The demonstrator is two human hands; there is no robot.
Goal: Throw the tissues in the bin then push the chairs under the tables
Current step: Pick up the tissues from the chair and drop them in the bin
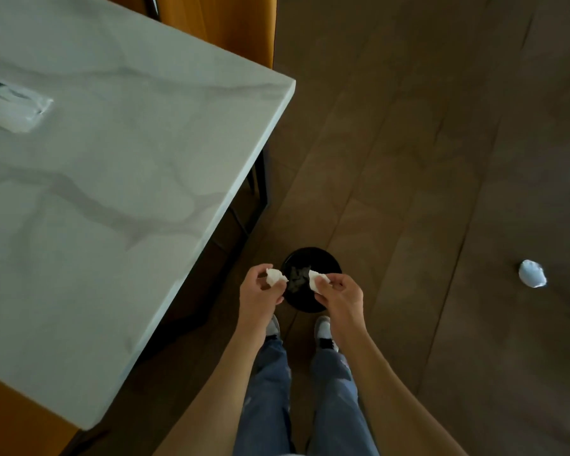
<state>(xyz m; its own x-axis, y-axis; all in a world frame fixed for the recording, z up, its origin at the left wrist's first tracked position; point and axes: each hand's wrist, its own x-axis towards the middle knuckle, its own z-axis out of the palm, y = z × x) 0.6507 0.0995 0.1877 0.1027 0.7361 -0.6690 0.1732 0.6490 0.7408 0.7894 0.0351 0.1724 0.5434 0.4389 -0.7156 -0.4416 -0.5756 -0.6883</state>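
Observation:
A round black bin [323, 258] stands on the floor just ahead of my feet, with dark crumpled scraps inside. My left hand [259, 299] pinches a crumpled white tissue [274, 276] at the bin's left rim. My right hand [341, 296] grips a second white tissue [317, 280] over the bin's opening. Another crumpled tissue [532, 273] lies on the floor far to the right. An orange chair [218, 24] stands at the far side of the marble table [112, 179]; another orange chair [17, 419] shows at the lower left corner.
A tissue pack [12, 108] lies on the table at the left edge. The table's dark leg [260, 179] stands close to the bin's left. Brown wood-plank floor [441, 143] spreads to the right.

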